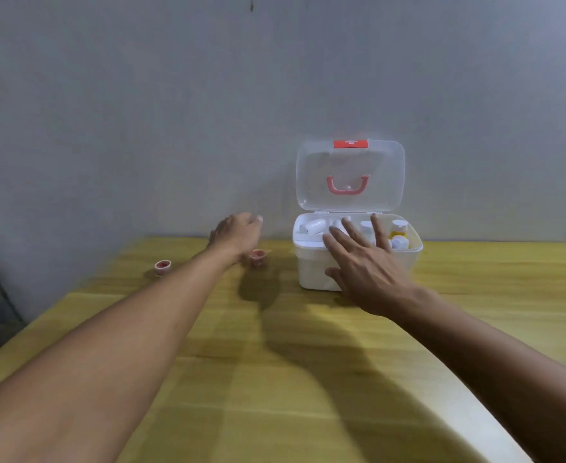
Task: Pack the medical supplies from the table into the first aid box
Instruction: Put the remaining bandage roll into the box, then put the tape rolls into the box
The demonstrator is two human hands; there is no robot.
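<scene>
A white first aid box (pixel 315 272) stands at the back of the wooden table, its clear lid (pixel 350 177) with a red handle raised against the wall. White bottles (pixel 315 225) and a yellow-labelled bottle (pixel 398 228) lie inside. My right hand (pixel 363 262) hovers flat with fingers spread over the box's front rim, holding nothing. My left hand (pixel 238 233) reaches out left of the box, fingers loosely curled, above a small red-and-white cup (pixel 258 256). A second such cup (pixel 163 267) sits farther left.
A grey wall (pixel 141 111) rises right behind the table. The yellow wooden table (pixel 275 379) stretches toward me, with its left edge (pixel 24 332) dropping off beside a dark object at the far left.
</scene>
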